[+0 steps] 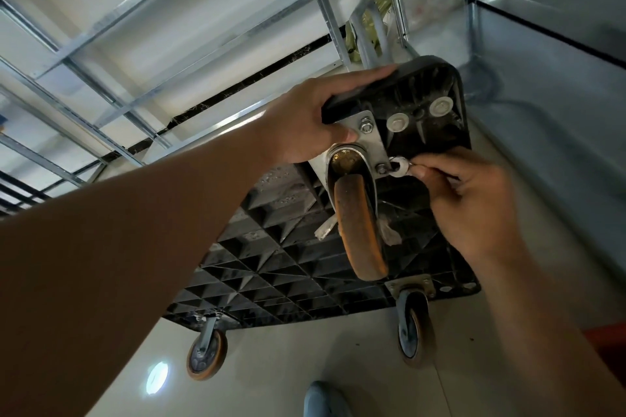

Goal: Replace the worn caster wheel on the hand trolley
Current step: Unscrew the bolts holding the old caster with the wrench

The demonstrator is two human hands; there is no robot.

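The black hand trolley [288, 267] stands on edge with its ribbed underside facing me. A worn orange caster wheel [360, 230] sits in a steel fork under a metal mounting plate [371, 139] at the upper corner. My left hand [311, 118] grips that corner of the deck, thumb on the plate beside a nut. My right hand [471, 203] pinches a small washer [401, 167] at the bolt on the plate's lower right corner.
Two more orange casters hang at the deck's lower edge, one at the left [206, 354] and one at the right [415, 335]. Metal shelving [111, 20] fills the left and back. The trolley handle [367, 34] and bags lie behind. A shoe [321, 399] shows on the pale floor.
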